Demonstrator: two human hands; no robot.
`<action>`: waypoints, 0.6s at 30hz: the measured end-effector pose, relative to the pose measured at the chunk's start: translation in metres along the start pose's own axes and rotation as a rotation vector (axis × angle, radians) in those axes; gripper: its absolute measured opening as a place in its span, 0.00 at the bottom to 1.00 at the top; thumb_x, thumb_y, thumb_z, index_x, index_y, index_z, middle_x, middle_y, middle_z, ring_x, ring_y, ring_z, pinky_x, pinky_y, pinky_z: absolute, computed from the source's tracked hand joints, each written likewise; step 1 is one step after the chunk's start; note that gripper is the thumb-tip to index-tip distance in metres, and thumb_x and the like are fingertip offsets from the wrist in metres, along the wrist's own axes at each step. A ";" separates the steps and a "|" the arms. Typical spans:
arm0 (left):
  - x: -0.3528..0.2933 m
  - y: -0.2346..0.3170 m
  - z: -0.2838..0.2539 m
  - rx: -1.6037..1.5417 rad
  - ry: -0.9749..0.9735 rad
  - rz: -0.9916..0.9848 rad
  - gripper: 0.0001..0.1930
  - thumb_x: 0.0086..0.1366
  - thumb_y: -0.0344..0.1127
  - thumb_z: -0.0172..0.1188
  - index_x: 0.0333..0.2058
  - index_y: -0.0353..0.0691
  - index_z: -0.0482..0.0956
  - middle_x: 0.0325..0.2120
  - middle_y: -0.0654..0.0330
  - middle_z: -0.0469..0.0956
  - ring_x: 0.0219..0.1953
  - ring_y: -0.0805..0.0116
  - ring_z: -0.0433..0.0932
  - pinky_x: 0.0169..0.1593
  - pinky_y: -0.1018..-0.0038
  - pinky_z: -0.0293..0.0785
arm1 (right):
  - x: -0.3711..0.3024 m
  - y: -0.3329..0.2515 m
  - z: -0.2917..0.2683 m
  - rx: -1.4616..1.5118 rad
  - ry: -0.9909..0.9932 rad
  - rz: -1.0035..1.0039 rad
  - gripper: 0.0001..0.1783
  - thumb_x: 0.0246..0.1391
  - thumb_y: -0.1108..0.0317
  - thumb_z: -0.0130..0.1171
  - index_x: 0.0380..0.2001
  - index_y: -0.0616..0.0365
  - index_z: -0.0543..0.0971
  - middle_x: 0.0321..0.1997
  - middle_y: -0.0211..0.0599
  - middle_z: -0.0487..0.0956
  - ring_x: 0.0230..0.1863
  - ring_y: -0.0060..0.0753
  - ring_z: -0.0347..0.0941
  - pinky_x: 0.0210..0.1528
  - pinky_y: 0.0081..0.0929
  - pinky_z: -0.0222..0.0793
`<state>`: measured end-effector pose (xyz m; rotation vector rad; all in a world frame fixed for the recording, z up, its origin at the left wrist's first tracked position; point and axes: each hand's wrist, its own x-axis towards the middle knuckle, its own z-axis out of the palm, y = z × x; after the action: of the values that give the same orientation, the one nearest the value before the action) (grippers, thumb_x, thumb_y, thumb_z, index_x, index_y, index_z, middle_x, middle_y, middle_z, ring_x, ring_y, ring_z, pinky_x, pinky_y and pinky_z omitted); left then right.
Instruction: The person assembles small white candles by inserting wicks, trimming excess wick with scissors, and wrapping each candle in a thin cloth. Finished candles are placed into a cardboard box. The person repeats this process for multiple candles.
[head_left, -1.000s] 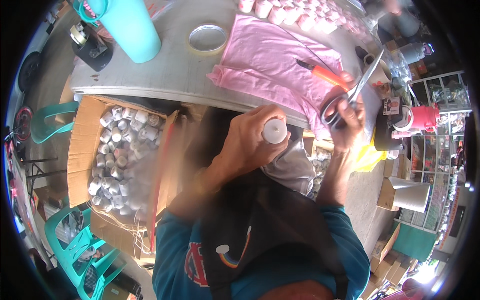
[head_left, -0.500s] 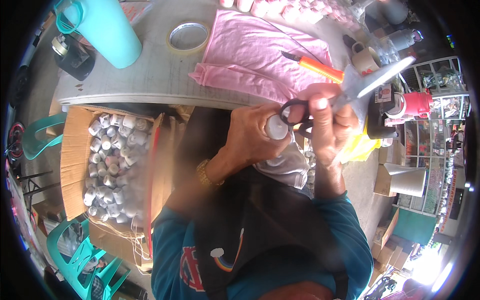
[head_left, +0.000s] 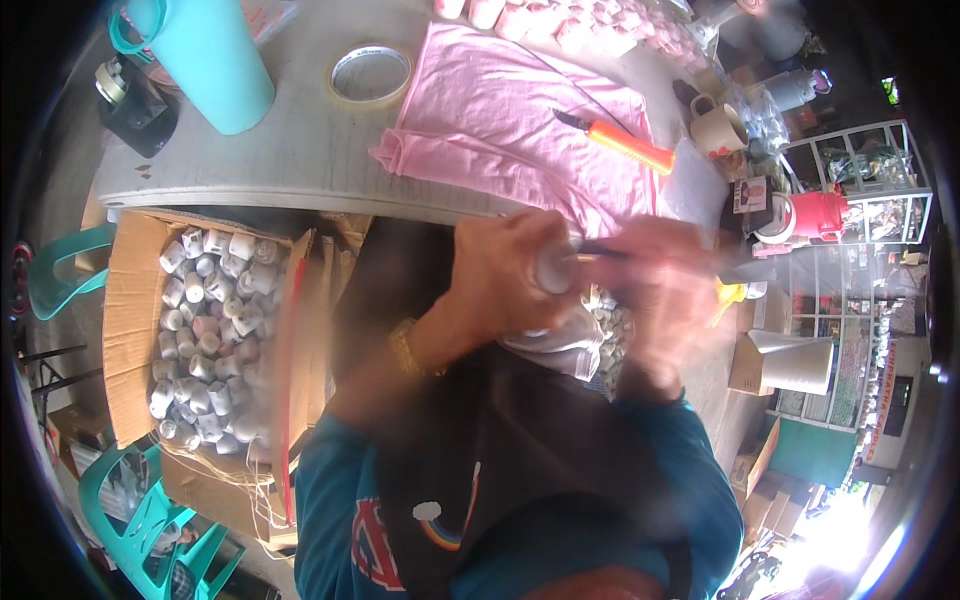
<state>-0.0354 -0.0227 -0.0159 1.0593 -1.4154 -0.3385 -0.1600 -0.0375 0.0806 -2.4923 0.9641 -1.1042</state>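
Observation:
Closed around a short white candle, my left hand is in front of the table edge, with the candle's round end turned up. My right hand, smeared by motion, is gripped on a pair of scissors, whose dark handle shows beside the candle. The blades are too blurred to make out. Under my hands lies a pale grey cloth. Just beyond them a pink cloth is spread on the table, with an orange craft knife on it.
To my left, an open cardboard box holds many small white candles. On the table are a tape roll, a turquoise tumbler, a dark bottle and a mug. Teal chairs stand left.
My right hand has turned the scissors, so the raised blades no longer show clearly. It is now blurred. My left hand still holds the candle, and the whole view has shifted slightly.

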 end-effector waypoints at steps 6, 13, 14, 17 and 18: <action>0.006 -0.003 0.002 0.034 0.025 -0.018 0.11 0.39 0.33 0.68 0.21 0.40 0.74 0.17 0.57 0.73 0.19 0.54 0.74 0.24 0.69 0.70 | 0.003 -0.001 -0.007 0.386 0.410 -0.251 0.14 0.63 0.59 0.49 0.32 0.58 0.77 0.16 0.28 0.70 0.16 0.24 0.69 0.25 0.19 0.67; 0.005 0.002 0.001 -0.001 -0.003 -0.007 0.09 0.40 0.30 0.67 0.20 0.39 0.74 0.16 0.57 0.73 0.19 0.58 0.76 0.24 0.70 0.70 | -0.010 0.016 -0.002 0.350 0.309 0.002 0.12 0.57 0.66 0.51 0.28 0.64 0.78 0.30 0.34 0.81 0.20 0.27 0.70 0.26 0.30 0.67; 0.007 0.001 0.002 -0.013 -0.012 -0.014 0.10 0.40 0.31 0.67 0.21 0.39 0.74 0.17 0.57 0.73 0.19 0.58 0.76 0.25 0.70 0.71 | -0.012 0.018 -0.001 0.310 0.283 -0.036 0.13 0.58 0.65 0.51 0.28 0.63 0.77 0.28 0.36 0.80 0.21 0.28 0.71 0.26 0.30 0.68; 0.011 0.000 0.001 -0.062 -0.090 -0.034 0.11 0.41 0.34 0.68 0.21 0.40 0.75 0.18 0.56 0.75 0.21 0.57 0.77 0.26 0.68 0.71 | -0.015 0.026 -0.004 0.145 0.241 -0.156 0.16 0.62 0.59 0.49 0.27 0.61 0.75 0.23 0.40 0.77 0.23 0.31 0.73 0.26 0.29 0.70; 0.012 0.000 0.000 -0.084 -0.115 -0.053 0.11 0.43 0.36 0.68 0.21 0.40 0.75 0.19 0.55 0.75 0.22 0.54 0.77 0.26 0.66 0.71 | -0.015 0.025 -0.005 0.070 0.181 -0.114 0.17 0.61 0.59 0.51 0.26 0.62 0.75 0.23 0.43 0.78 0.23 0.33 0.74 0.26 0.29 0.70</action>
<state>-0.0327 -0.0315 -0.0085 1.0230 -1.4644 -0.4999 -0.1833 -0.0466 0.0642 -2.4501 0.8217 -1.3942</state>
